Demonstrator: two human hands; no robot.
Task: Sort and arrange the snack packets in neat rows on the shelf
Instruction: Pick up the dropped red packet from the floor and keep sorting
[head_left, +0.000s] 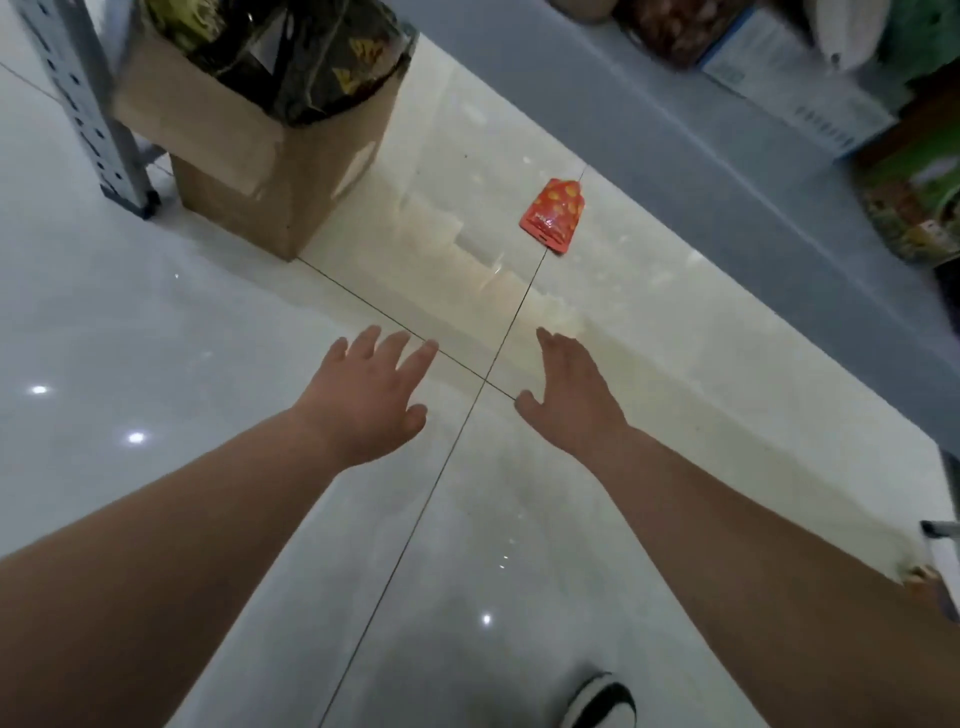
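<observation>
A small red snack packet (552, 215) with yellow spots lies flat on the glossy tiled floor, well ahead of both hands. My left hand (371, 392) and my right hand (569, 389) are stretched out over the floor, fingers straight and spread, holding nothing. A cardboard box (260, 156) at the upper left holds dark snack packets (291, 47) with yellow print. The grey shelf (727, 171) runs along the right, with blurred packages (779, 67) on it.
A grey perforated shelf upright (83, 104) stands on the floor left of the box. Green packages (914, 202) sit at the shelf's right end. My shoe (602, 701) shows at the bottom edge. Open floor lies between my hands and the red packet.
</observation>
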